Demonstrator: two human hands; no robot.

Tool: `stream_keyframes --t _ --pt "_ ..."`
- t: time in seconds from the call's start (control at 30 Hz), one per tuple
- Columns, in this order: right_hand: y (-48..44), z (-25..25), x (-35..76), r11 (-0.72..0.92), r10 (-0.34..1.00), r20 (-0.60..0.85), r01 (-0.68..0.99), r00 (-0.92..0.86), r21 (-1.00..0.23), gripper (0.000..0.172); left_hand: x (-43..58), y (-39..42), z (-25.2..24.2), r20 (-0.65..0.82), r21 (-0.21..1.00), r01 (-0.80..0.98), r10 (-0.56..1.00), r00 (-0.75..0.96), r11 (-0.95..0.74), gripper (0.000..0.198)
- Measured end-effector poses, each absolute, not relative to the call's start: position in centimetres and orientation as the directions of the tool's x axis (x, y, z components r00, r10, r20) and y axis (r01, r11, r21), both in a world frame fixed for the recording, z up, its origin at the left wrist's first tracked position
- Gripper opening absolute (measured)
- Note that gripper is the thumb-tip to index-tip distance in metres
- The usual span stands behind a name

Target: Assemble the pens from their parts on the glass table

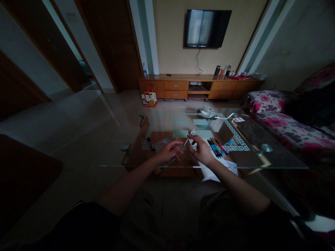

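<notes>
Over the near part of the glass table, my right hand (199,149) pinches a thin white stick (190,136), much like a pen refill, which slants up and away to the right. The lower end of the stick comes close to the fingertips of my left hand (170,151); whether they touch it, I cannot tell. My left fingers are partly curled around a slim dark pen-like piece (173,156), mostly hidden by the hand. Several blue and black pens (214,149) and a red one (221,147) lie right of my right hand. More dark and red pens (151,145) lie left of my left hand.
White paper (209,171) and a clear plastic bag (231,165) are near the glass table's (285,164) front edge. Farther back sit a glass bowl (206,112), a white strip (224,116) and a small card (238,119). A flowered sofa (285,129) stands right.
</notes>
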State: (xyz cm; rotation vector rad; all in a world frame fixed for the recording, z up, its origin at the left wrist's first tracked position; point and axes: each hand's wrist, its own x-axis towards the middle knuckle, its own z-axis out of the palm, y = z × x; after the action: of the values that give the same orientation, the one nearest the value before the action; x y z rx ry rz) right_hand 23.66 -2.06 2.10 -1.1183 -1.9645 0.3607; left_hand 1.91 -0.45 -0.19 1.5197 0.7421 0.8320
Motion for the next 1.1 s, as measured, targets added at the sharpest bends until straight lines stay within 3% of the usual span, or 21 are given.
stream_keyframes --t 0.23,0.47,0.67,1.1 --pt "-1.6 2.5 24.7 0.506 0.827 0.524 0.675 -0.203 -0.537 0.035 1.8 -0.5 -0.1 0.080 0.995 0.007 0.850 0.520 -0.099 0.036" --pt "-1.2 2.9 26.2 0.446 0.839 0.513 0.768 -0.179 -0.460 0.037 1.8 -0.4 -0.2 0.087 0.995 -0.001 0.862 0.499 -0.100 0.032" --pt "-1.3 2.2 26.6 0.501 0.842 0.357 0.831 -0.404 -0.242 0.040 1.8 -0.7 0.3 0.087 0.994 0.019 0.867 0.490 -0.110 0.032" --pt "-0.6 0.2 26.2 0.574 0.814 0.207 0.806 -0.543 -0.146 0.034 1.9 -0.8 0.5 0.067 0.995 0.031 0.869 0.491 -0.095 0.033"
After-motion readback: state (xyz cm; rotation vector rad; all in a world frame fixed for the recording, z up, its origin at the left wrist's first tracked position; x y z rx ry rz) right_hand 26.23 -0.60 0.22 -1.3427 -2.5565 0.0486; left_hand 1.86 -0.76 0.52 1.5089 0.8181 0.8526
